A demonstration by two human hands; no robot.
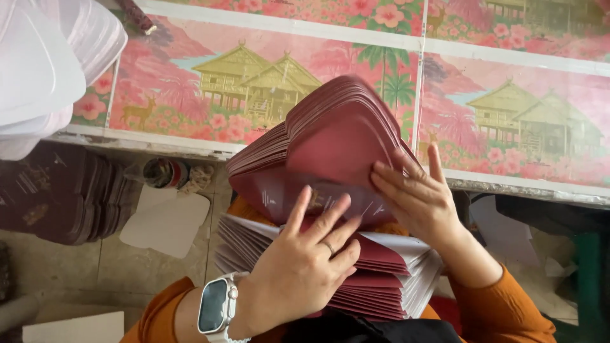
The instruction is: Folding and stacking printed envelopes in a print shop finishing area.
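Maroon die-cut cards (330, 143) stood fanned upward under the right hand (416, 200), whose spread fingers pressed their faces. Below, the left hand (305, 267), open and flat, lay atop the stacked cards (387, 279), before printed pink sheets (508, 121).

The red card stack (330, 190) hides the right hand's (419, 200) thumb and the left hand's (305, 267) palm. The lifted cards above the stack's middle are blurred, and the pale print on them is too small to tell. Left of the stack, a white card pile (44, 63) and a dark card pile (57, 197) are cut off by the left edge. Below the stack, the orange sleeves (508, 311) and a watch (216, 305) run off the bottom edge.
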